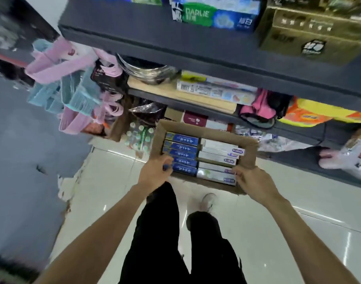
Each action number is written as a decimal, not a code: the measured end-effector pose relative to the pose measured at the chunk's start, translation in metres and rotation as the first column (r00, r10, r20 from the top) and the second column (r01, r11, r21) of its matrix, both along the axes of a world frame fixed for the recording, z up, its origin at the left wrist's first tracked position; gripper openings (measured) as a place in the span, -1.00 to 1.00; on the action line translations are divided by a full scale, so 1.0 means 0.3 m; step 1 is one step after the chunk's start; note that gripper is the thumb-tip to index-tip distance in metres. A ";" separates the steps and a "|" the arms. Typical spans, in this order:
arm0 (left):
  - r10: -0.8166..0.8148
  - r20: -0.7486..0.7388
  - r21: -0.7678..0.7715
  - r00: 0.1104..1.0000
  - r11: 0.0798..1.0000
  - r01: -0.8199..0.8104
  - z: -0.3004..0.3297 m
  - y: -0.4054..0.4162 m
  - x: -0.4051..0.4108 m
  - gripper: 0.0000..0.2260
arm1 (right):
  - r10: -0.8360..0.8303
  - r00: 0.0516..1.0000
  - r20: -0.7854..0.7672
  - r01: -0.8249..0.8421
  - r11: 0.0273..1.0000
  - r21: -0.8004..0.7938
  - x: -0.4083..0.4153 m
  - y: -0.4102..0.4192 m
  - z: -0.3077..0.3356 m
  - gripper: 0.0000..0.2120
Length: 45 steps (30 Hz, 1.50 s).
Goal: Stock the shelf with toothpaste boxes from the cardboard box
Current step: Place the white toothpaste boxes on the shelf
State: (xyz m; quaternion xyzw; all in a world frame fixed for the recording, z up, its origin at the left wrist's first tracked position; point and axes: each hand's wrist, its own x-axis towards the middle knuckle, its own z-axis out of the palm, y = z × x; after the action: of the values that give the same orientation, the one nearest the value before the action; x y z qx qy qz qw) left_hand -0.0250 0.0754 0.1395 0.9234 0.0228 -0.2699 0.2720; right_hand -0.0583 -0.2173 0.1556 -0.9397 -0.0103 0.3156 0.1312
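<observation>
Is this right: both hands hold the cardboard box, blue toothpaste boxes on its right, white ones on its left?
Sides are swapped. The head view shows blue boxes on the left, white boxes on the right. Left hand and right hand do hold the cardboard box.

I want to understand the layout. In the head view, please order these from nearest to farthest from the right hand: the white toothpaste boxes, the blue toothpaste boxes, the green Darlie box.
Measured from the right hand:
1. White toothpaste boxes: right half of the cardboard box, at the fingertips.
2. Blue toothpaste boxes: left half, by the left hand.
3. Green Darlie box: on the upper shelf, top of view.
</observation>
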 end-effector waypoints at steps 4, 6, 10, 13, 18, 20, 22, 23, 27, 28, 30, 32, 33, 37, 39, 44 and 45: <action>0.061 -0.064 0.005 0.996 0.998 -0.060 -0.232 -0.101 -0.025 -0.72 | -0.002 1.000 -0.003 0.002 1.000 0.022 0.026 -0.074 -0.263 -0.68; 0.055 -0.109 0.032 0.993 0.998 -0.051 -0.364 -0.142 0.000 -0.68 | 0.009 1.000 0.013 -0.009 1.000 0.020 0.075 -0.083 -0.408 -0.60; -0.013 -0.135 0.099 0.991 0.995 0.027 -0.649 -0.227 0.084 -0.54 | 0.073 0.996 0.055 -0.068 0.994 -0.089 0.202 -0.061 -0.705 -0.45; -0.110 -0.070 0.198 0.991 0.973 0.122 -0.843 -0.279 0.164 -0.46 | 0.075 0.995 0.065 -0.063 0.983 -0.173 0.282 -0.032 -0.924 -0.40; -0.191 0.061 0.218 0.980 0.961 0.174 -1.054 -0.338 0.246 -0.39 | 0.136 0.987 0.079 -0.102 0.934 -0.342 0.299 -0.013 -1.154 -0.57; -0.262 0.093 0.197 0.961 0.950 0.240 -1.095 -0.347 0.266 -0.38 | 0.191 0.975 0.114 -0.140 0.925 -0.354 0.287 -0.020 -1.153 -0.60; -0.356 0.076 0.212 0.931 0.919 0.334 -1.124 -0.358 0.288 -0.36 | 0.195 0.978 0.075 -0.165 0.941 -0.296 0.263 -0.034 -1.127 -0.60; -0.403 0.064 0.233 0.913 0.896 0.379 -1.138 -0.365 0.302 -0.36 | 0.178 0.983 0.050 -0.159 0.951 -0.265 0.248 -0.041 -1.112 -0.61; -0.554 0.069 0.345 0.829 0.793 0.502 -1.193 -0.396 0.350 -0.44 | 0.191 0.981 0.006 -0.188 0.967 -0.171 0.184 -0.024 -1.046 -0.53; -0.576 0.074 0.358 0.814 0.777 0.517 -1.205 -0.403 0.357 -0.47 | 0.227 0.974 0.005 -0.223 0.961 -0.162 0.161 -0.012 -1.049 -0.52; -0.591 0.064 0.367 0.804 0.763 0.532 -1.224 -0.420 0.367 -0.51 | 0.225 0.974 -0.008 -0.223 0.963 -0.150 0.128 0.004 -1.072 -0.52; -0.600 0.039 0.387 0.799 0.746 0.541 -1.237 -0.439 0.371 -0.53 | 0.179 0.983 -0.052 -0.185 0.971 -0.153 0.102 0.000 -1.097 -0.53; -0.619 0.023 0.406 0.785 0.724 0.558 -1.241 -0.446 0.368 -0.54 | 0.163 0.984 -0.065 -0.172 0.973 -0.155 0.094 -0.003 -1.108 -0.53; -0.594 -0.023 0.358 0.804 0.746 0.561 -1.252 -0.450 0.343 -0.53 | 0.146 0.988 -0.042 -0.151 0.976 -0.156 0.081 -0.004 -1.120 -0.55; -0.522 -0.055 0.242 0.851 0.820 0.519 -1.250 -0.458 0.336 -0.51 | 0.128 0.991 -0.042 -0.133 0.980 -0.147 0.079 -0.001 -1.112 -0.56; -0.497 -0.072 0.219 0.865 0.838 0.499 -1.247 -0.508 0.343 -0.39 | 0.119 0.993 -0.017 -0.121 0.982 -0.145 0.074 -0.001 -1.101 -0.55; -0.491 -0.058 0.215 0.869 0.844 0.491 -1.249 -0.512 0.350 -0.38 | 0.112 0.994 -0.011 -0.112 0.984 -0.141 0.073 -0.001 -1.097 -0.56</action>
State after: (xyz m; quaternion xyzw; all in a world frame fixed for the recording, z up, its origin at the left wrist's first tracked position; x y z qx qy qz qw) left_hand 0.0800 -0.0782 -0.2352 0.9229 -0.1836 -0.3266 0.0889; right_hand -0.0364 -0.2175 -0.1734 -0.9441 -0.0407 0.3238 0.0464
